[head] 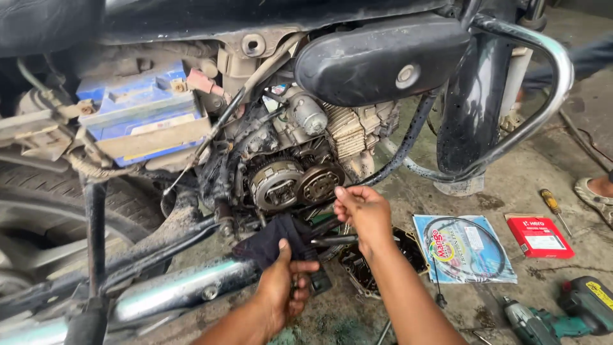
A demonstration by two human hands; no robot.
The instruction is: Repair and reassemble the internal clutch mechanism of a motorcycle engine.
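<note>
A flat clear packet [464,248] lies on the concrete floor [408,185] to the right of the motorcycle; inside it a black cable sits coiled in a ring over a printed card. Just beside it to the right lies a small red box [539,236], shut, its contents hidden. A dark open engine cover [364,271] rests on the floor behind the right forearm, hollow side up.

The left hand [284,287] has its grip closed around a dark cloth [271,239], which hangs bunched just below the open engine side. The right hand [361,207] pinches its fingertips together at the lower right edge of the exposed clutch assembly [297,184]; what it pinches is too small to tell.

The clutch assembly shows two round toothed metal discs, greasy and dull. Above them sit ribbed cylinder fins [348,131], a blue boxy battery [137,108] to the left, and a smooth black side panel [380,61]. A chromed exhaust pipe [185,291] runs low along the bottom left, and a chromed crash guard [543,96] curves on the right.

The floor is grey, stained and wet in patches. A yellow-handled screwdriver [552,206] lies near the red box, and a green power tool [555,316] lies at the bottom right corner.
</note>
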